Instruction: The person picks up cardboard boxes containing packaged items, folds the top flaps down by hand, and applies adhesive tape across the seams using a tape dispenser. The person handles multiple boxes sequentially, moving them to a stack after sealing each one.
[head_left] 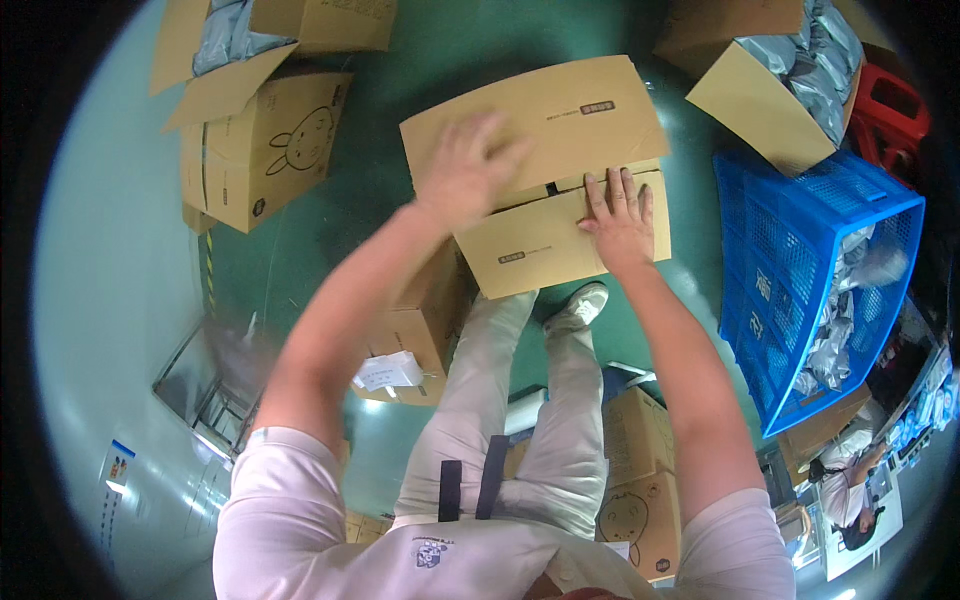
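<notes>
A brown cardboard box (545,240) stands on the floor before me, its two large top flaps folded inward with a narrow gap between them. Over the far flap (570,110), which tilts up a little, lies my left hand (462,172); it is blurred, but its fingers look stretched and the thumb apart. Flat on the near flap, at its right end, rests my right hand (622,222) with fingers spread. Neither hand grips anything. Inside the gap a short dark strip shows; the contents are hidden.
Opened cartons with grey plastic packages stand at far left (265,150) and far right (765,105). A blue plastic crate (770,290) of similar packages is at right, near a red plastic stool (888,110). Another carton (430,320) sits by my left leg. A person (850,490) is at lower right.
</notes>
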